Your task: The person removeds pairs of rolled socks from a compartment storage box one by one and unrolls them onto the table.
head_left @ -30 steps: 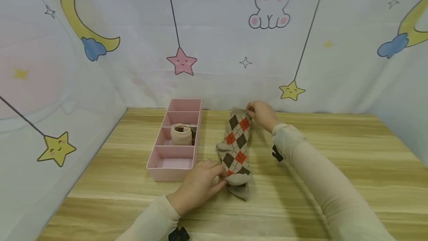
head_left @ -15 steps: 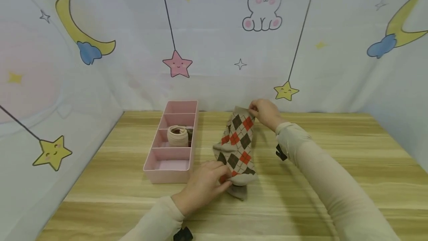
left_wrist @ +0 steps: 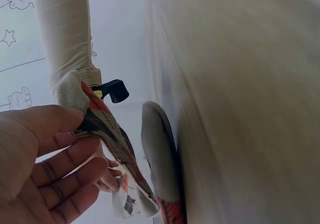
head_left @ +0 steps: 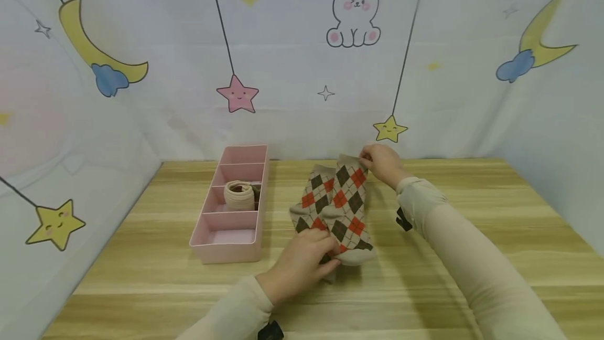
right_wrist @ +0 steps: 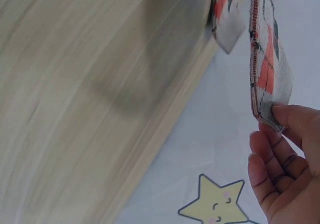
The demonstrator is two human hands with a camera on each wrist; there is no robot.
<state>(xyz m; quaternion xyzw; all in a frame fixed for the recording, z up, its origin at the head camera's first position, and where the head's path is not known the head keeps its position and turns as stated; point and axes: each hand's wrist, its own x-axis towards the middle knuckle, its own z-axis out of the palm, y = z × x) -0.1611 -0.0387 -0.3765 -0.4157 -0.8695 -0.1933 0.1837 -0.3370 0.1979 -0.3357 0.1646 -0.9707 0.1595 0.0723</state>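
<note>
Two argyle socks in beige, dark green and red are in the head view. My right hand (head_left: 383,164) pinches the cuff of the right-hand sock (head_left: 348,201) between thumb and index finger. Its toe end is pinched by my left hand (head_left: 304,256), so the sock stretches between both hands, lifted off the table in the wrist views. The other argyle sock (head_left: 309,193) lies on the table, partly beneath it and behind my left hand. In the left wrist view, the lower sock's grey toe (left_wrist: 159,149) rests flat below the held sock (left_wrist: 112,131).
Left of the socks stands a pink divided box (head_left: 231,255). A rolled beige bundle (head_left: 239,197) sits in one of its compartments. The wood-grain table (head_left: 453,198) ends at a white printed cloth backdrop (head_left: 292,125), with more cloth along both sides.
Both hands have shifted right with the upper sock, drawing it sideways off the lower one. The lower sock, mostly covered before, now shows on the left. The head view has turned slightly.
</note>
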